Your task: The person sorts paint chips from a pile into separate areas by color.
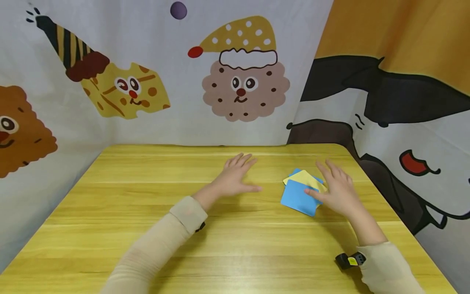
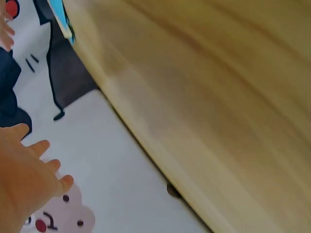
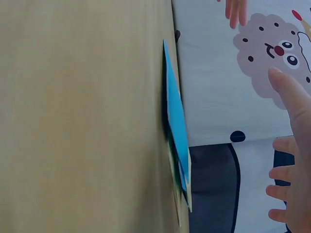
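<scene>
A small loose pile of blue and yellow cards lies on the wooden table point(image 1: 227, 245), right of centre. Its top blue card point(image 1: 297, 198) overlaps a yellow card point(image 1: 304, 177), with more blue edges showing beneath. My right hand point(image 1: 339, 192) hovers over the pile's right side, fingers spread, the thumb overlapping the blue card in the head view. In the right wrist view the blue card point(image 3: 176, 116) appears nearly edge-on, with a gap between it and the right hand. Left of the pile, my left hand point(image 1: 236, 177) is held above the table with fingers spread, holding nothing.
Behind the table hangs a cloth point(image 1: 147, 130) printed with cartoon biscuits and cheese. The table's far edge runs just in front of it. A black wrist device point(image 1: 350, 260) sits at the right sleeve.
</scene>
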Demonstrator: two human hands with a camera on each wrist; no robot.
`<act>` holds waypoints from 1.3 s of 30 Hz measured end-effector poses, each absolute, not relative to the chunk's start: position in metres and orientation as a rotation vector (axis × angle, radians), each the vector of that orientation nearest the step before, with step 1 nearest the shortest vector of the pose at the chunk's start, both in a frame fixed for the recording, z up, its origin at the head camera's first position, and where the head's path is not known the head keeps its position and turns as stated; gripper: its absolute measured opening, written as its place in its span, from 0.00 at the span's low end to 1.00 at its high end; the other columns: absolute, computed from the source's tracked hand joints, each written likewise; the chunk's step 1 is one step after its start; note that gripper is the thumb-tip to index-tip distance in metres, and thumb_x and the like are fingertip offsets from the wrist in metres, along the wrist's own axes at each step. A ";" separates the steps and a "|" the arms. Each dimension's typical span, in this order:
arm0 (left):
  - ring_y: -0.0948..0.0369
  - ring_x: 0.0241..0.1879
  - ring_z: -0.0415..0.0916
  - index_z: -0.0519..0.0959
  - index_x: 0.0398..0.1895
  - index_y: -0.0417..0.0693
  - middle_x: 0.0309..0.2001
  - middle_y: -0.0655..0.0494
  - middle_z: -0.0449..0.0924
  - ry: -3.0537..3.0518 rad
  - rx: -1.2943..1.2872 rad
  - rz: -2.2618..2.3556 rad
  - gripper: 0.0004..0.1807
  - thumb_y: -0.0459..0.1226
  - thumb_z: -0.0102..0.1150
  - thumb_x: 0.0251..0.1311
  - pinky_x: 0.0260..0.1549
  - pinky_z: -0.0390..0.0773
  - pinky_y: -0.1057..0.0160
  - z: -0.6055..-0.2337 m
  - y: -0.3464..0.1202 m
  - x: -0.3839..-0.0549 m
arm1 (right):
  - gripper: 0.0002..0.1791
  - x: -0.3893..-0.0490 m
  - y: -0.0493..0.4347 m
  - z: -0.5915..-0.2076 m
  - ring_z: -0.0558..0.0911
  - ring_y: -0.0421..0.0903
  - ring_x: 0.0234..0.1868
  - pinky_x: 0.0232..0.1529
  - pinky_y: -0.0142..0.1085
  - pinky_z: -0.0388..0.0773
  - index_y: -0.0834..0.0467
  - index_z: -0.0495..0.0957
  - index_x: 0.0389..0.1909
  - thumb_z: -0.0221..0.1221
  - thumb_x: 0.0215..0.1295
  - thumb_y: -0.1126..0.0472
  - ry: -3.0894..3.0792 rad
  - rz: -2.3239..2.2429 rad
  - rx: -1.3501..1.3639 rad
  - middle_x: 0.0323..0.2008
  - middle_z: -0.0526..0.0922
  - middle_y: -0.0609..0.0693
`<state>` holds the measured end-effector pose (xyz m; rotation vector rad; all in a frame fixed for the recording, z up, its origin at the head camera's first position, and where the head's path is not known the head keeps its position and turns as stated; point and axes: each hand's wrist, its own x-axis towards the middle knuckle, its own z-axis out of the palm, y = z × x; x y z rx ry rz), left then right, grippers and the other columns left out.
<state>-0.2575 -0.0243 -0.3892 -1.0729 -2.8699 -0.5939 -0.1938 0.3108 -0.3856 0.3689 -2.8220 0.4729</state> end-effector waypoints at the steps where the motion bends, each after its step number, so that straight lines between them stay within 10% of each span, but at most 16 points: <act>1: 0.52 0.73 0.30 0.45 0.77 0.57 0.76 0.55 0.38 -2.872 -1.086 -0.595 0.54 0.70 0.51 0.53 0.65 0.36 0.41 -0.390 -0.020 -0.257 | 0.54 -0.193 0.312 -0.387 0.52 0.75 0.65 0.57 0.69 0.44 0.60 0.55 0.73 0.64 0.53 0.34 -2.820 0.481 0.380 0.69 0.51 0.69; 39: 0.57 0.71 0.44 0.49 0.77 0.59 0.75 0.61 0.46 -3.003 -1.385 -0.263 0.60 0.72 0.58 0.42 0.63 0.52 0.50 -0.419 0.088 -0.265 | 0.60 -0.189 0.328 -0.433 0.54 0.72 0.64 0.52 0.69 0.50 0.65 0.57 0.71 0.72 0.43 0.37 -3.031 0.688 0.590 0.66 0.58 0.68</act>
